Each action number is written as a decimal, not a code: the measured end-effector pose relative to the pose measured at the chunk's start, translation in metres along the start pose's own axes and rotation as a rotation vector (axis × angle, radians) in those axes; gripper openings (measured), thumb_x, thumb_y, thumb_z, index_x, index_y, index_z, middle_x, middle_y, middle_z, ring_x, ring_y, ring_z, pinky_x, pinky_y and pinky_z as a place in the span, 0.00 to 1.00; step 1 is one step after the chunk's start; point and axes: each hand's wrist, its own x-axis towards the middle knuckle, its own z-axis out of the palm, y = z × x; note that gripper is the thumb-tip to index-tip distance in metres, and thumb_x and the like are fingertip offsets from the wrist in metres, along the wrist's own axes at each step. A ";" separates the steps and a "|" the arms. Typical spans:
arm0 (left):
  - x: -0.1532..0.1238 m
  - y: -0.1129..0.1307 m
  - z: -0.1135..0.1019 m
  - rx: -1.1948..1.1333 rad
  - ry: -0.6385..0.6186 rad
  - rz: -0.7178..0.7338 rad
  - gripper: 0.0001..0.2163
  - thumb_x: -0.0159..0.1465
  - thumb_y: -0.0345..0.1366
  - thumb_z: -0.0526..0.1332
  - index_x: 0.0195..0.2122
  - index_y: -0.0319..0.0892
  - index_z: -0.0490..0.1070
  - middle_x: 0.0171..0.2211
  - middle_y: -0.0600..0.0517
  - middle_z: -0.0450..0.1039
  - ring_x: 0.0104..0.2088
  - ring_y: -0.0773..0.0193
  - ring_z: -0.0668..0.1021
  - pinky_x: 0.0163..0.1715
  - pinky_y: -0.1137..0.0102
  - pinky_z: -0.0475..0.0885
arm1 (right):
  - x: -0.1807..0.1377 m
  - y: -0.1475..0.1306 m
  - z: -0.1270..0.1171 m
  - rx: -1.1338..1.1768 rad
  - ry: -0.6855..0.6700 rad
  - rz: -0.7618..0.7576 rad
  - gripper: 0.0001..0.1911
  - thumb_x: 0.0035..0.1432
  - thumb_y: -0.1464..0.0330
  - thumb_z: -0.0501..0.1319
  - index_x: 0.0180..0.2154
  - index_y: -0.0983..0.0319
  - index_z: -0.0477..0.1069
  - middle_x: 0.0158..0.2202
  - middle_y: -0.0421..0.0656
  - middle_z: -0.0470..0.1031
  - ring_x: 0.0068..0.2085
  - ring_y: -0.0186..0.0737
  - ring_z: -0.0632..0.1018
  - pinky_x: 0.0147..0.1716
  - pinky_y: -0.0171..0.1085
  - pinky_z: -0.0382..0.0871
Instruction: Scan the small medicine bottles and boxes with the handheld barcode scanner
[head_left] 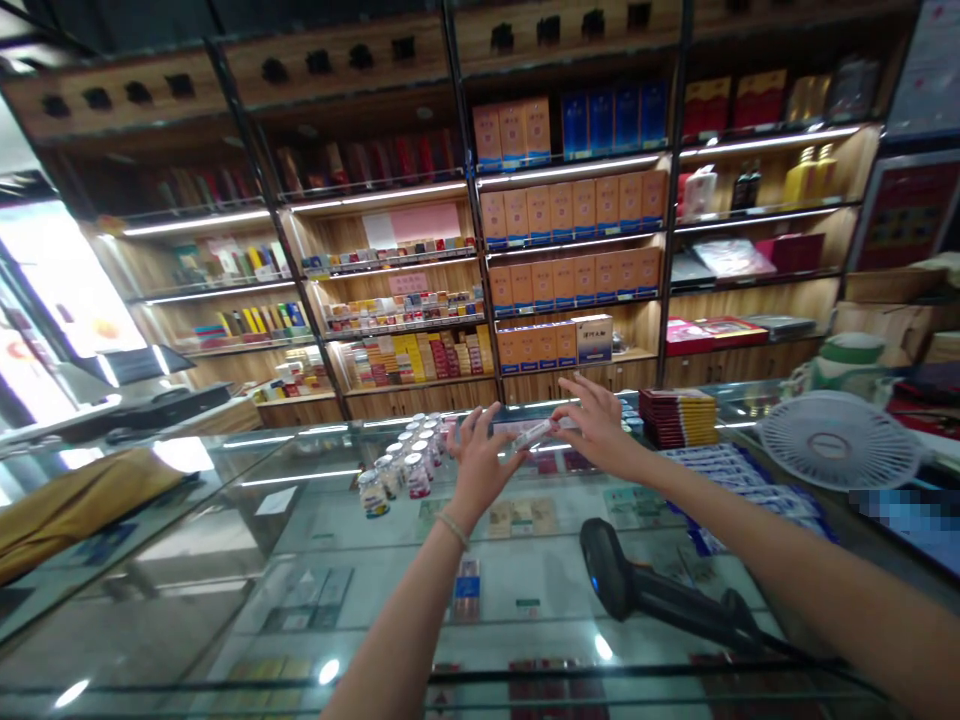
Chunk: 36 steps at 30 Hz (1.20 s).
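Note:
Between the fingertips of both hands is a slim, whitish pack [534, 435], held level above the glass counter [315, 555]; its exact kind is too small to make out. My left hand [480, 455] pinches its left end with thumb and forefinger, the other fingers raised. At the right end, my right hand [596, 425] pinches it the same way. Left of my left hand stand rows of small white-lidded bottles [416, 475] on the counter. A black barcode scanner [611, 575] lies below my right forearm.
Blue-and-white packets [739, 490] and a stack of red and yellow boxes [679, 417] lie to the right. Beyond them is a white fan [836, 440]. Behind the counter, lit shelves hold orange boxes [574, 205]. A mustard-coloured cloth [90, 505] lies at the left.

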 end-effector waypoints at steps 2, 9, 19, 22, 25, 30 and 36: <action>0.008 0.009 -0.004 -0.001 -0.002 0.025 0.08 0.58 0.44 0.71 0.39 0.53 0.80 0.66 0.51 0.64 0.67 0.45 0.61 0.67 0.38 0.44 | -0.007 0.008 -0.008 -0.032 0.009 0.006 0.12 0.67 0.62 0.55 0.45 0.55 0.76 0.69 0.47 0.59 0.71 0.50 0.53 0.65 0.57 0.47; 0.028 0.048 -0.008 -0.002 0.004 0.082 0.08 0.59 0.43 0.70 0.40 0.55 0.79 0.66 0.52 0.63 0.67 0.46 0.60 0.67 0.39 0.41 | -0.027 0.038 -0.029 -0.166 0.054 0.030 0.13 0.67 0.63 0.55 0.47 0.57 0.74 0.71 0.50 0.54 0.71 0.52 0.51 0.66 0.59 0.45; 0.017 0.074 0.024 -0.014 0.033 -0.018 0.08 0.59 0.40 0.70 0.40 0.55 0.79 0.67 0.51 0.61 0.68 0.46 0.60 0.67 0.40 0.44 | -0.049 0.062 -0.021 -0.282 0.108 0.028 0.09 0.63 0.63 0.61 0.45 0.56 0.74 0.70 0.51 0.57 0.70 0.53 0.54 0.65 0.56 0.47; 0.011 0.074 0.030 -0.022 0.023 -0.045 0.07 0.59 0.39 0.70 0.39 0.54 0.79 0.68 0.51 0.61 0.68 0.46 0.60 0.67 0.40 0.45 | -0.051 0.063 -0.019 -0.301 0.094 0.008 0.08 0.62 0.64 0.63 0.43 0.56 0.74 0.69 0.50 0.59 0.70 0.53 0.55 0.65 0.56 0.46; 0.006 0.071 0.032 -0.027 0.026 -0.059 0.07 0.59 0.39 0.70 0.39 0.54 0.78 0.68 0.51 0.60 0.68 0.47 0.60 0.66 0.41 0.46 | -0.053 0.057 -0.023 -0.317 0.065 -0.004 0.10 0.62 0.65 0.62 0.46 0.56 0.74 0.70 0.50 0.58 0.70 0.54 0.56 0.65 0.57 0.45; -0.002 0.064 0.033 -0.005 0.035 -0.072 0.08 0.59 0.39 0.70 0.40 0.54 0.78 0.67 0.50 0.61 0.68 0.46 0.60 0.66 0.41 0.47 | -0.071 0.027 -0.044 -0.303 0.012 0.037 0.21 0.66 0.62 0.56 0.59 0.57 0.68 0.70 0.51 0.57 0.69 0.54 0.56 0.65 0.58 0.48; -0.008 0.061 0.035 0.019 0.044 -0.078 0.07 0.59 0.40 0.70 0.40 0.54 0.78 0.66 0.50 0.62 0.67 0.46 0.61 0.66 0.42 0.48 | -0.128 -0.011 -0.058 -0.278 -0.089 0.044 0.29 0.68 0.53 0.50 0.67 0.54 0.59 0.72 0.49 0.52 0.71 0.53 0.52 0.66 0.59 0.47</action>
